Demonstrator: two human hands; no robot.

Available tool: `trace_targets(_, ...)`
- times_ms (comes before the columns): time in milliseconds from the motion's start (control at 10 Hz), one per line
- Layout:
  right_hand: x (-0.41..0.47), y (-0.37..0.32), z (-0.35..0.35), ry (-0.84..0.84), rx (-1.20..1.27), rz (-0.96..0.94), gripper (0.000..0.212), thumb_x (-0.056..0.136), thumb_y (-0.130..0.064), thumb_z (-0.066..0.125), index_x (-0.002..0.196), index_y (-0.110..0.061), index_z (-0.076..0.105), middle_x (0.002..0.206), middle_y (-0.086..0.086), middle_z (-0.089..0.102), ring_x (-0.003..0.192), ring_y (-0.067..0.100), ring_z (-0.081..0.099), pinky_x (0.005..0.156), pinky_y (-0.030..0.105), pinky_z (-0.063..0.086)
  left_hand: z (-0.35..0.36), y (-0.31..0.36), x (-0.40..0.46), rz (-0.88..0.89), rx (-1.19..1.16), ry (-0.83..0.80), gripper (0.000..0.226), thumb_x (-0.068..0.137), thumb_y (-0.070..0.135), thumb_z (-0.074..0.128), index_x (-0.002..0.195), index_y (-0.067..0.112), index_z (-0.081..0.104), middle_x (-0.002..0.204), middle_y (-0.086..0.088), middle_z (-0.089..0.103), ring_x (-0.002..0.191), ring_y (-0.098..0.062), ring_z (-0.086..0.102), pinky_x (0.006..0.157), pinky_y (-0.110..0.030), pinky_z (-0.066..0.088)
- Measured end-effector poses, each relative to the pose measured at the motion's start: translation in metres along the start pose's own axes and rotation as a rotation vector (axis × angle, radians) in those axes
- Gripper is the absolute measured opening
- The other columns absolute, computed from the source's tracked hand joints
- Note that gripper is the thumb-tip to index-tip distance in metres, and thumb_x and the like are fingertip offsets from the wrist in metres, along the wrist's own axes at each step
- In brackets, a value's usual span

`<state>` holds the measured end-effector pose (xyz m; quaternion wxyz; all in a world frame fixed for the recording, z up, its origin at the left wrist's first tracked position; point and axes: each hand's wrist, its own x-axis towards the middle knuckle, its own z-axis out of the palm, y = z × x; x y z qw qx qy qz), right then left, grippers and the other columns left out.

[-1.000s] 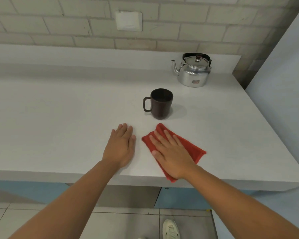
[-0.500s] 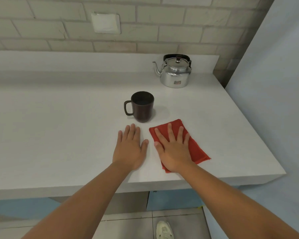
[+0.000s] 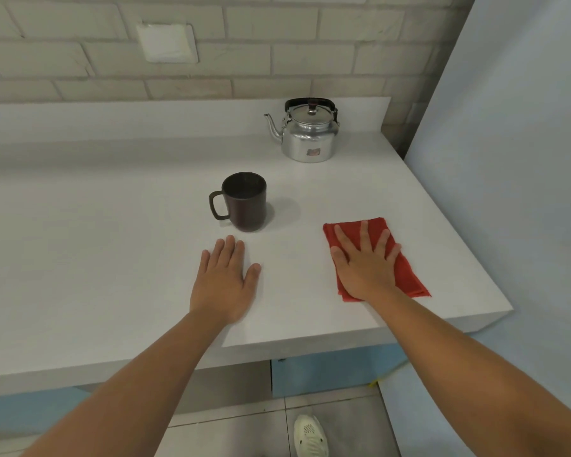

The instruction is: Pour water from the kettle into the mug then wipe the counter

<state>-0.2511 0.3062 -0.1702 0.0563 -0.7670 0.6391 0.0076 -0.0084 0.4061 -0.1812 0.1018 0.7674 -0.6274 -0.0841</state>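
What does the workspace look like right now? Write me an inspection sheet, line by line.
Surface: white counter, no spill or puddle visible.
Job's things: metal kettle upright at the back, lid on; dark mug upright, handle to the left, contents not discernible; red cloth flat near the right edge.
Clutter: nothing seen.
Grips: left hand open, flat on bare counter; right hand open, fingers spread, pressed on the cloth.
Cables: nothing seen.
Surroundings: brick wall with a white plate; tiled floor, one shoe below.
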Motion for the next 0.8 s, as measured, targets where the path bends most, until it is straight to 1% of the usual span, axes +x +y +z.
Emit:
trace_targets(300, 0.001, 0.035, -0.005, -0.007, -0.031, 0.005, 0.058, 0.092, -0.061, 0.004, 0.146, -0.045, -0.005, 0.16, 0.01, -0.006, 0.141, 0.047, -0.007, 0.11, 0.064, -0.007, 0.001, -0.001, 0.001, -0.003, 0.018, -0.008, 0.07, 0.096, 0.056, 0.008, 0.154, 0.018, 0.003, 0.163, -0.001, -0.002, 0.148, -0.016, -0.009, 0.119, -0.037, -0.008)
trace_targets(500, 0.001, 0.039, -0.005, -0.006, -0.07, 0.008, 0.058, 0.091, -0.061, 0.002, 0.146, -0.044, -0.007, 0.16, 0.01, -0.006, 0.141, 0.047, -0.006, 0.11, 0.064, -0.005, 0.002, -0.001, 0.0, 0.0, 0.027, -0.007, 0.07, 0.096, 0.056, 0.008, 0.154, 0.017, 0.004, 0.163, -0.002, -0.002, 0.149, -0.017, -0.009, 0.119, -0.038, -0.007)
trace_targets(700, 0.003, 0.036, -0.011, -0.076, -0.057, 0.022, 0.058, 0.094, -0.058, 0.006, 0.148, -0.039, -0.004, 0.16, 0.012, -0.007, 0.141, 0.047, -0.007, 0.11, 0.063, -0.006, -0.005, 0.001, 0.002, -0.012, 0.004, -0.059, 0.069, 0.097, 0.054, 0.012, 0.154, 0.016, 0.005, 0.163, -0.004, -0.001, 0.149, -0.021, -0.007, 0.12, -0.039, -0.005)
trace_targets(800, 0.008, 0.029, -0.024, -0.084, 0.038, -0.001, 0.057, 0.097, -0.053, 0.014, 0.15, -0.033, 0.011, 0.159, 0.012, 0.009, 0.142, 0.044, 0.005, 0.113, 0.061, 0.003, -0.021, 0.002, 0.01, 0.009, -0.022, -0.156, 0.068, 0.098, 0.051, 0.022, 0.151, 0.01, 0.017, 0.162, -0.01, 0.012, 0.148, -0.026, 0.008, 0.119, -0.04, 0.01)
